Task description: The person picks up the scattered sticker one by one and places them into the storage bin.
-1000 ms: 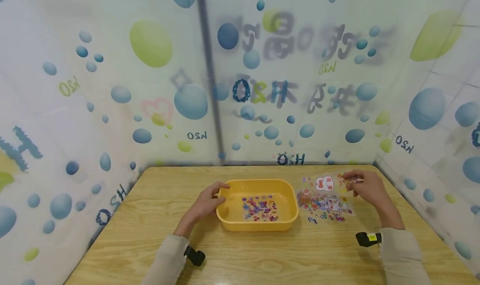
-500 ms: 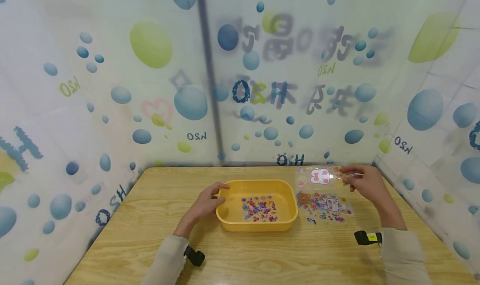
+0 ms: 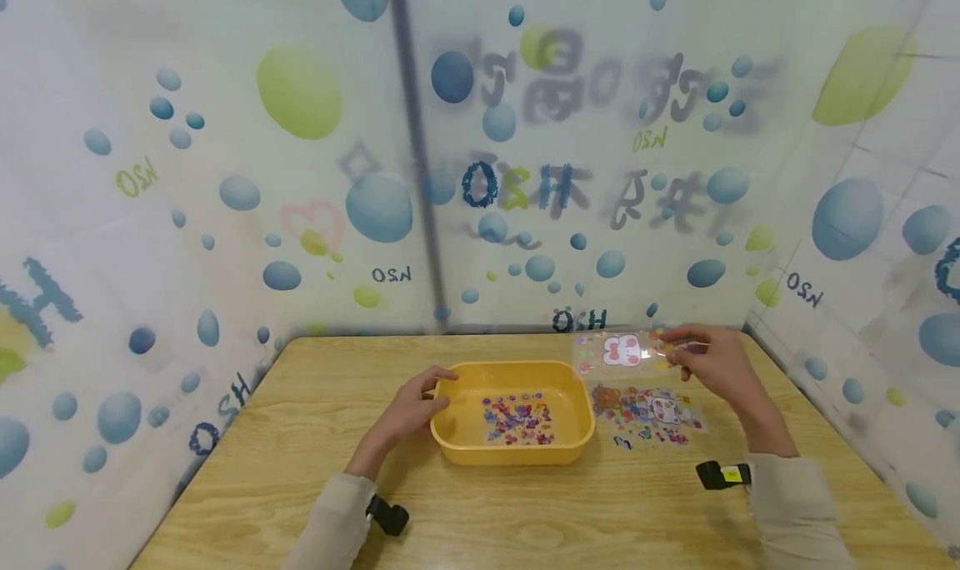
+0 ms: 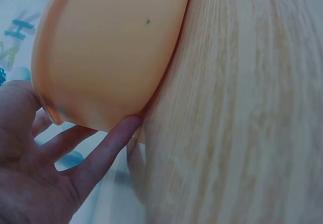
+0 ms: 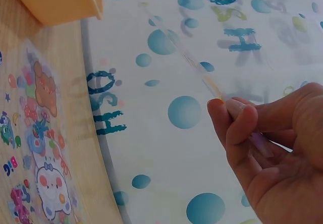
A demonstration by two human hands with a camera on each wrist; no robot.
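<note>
My left hand (image 3: 407, 405) grips the left end of a yellow plastic basin (image 3: 517, 455), thumb against its outer wall (image 4: 111, 47) and fingers over the rim. Inside the basin lies a sheet of small colourful stickers (image 3: 520, 421). With my right hand (image 3: 716, 365) I pinch the right edge of a clear sticker sheet (image 3: 622, 352) printed with a white cartoon animal. It is raised above the table beside the basin's back right corner; the right wrist view shows it nearly edge-on. More sticker sheets (image 3: 663, 410) lie just below it, one with a bear and a white animal.
The wooden table (image 3: 480, 512) carries all of this. A curtain (image 3: 510, 220) printed with blue and green bubbles hangs right behind its back edge and along both sides. Each wrist wears a small black camera (image 3: 388, 516).
My right hand has lifted the clear sticker sheet off the other sheets and moved it up and left, toward the basin. The left hand stays on the basin.
</note>
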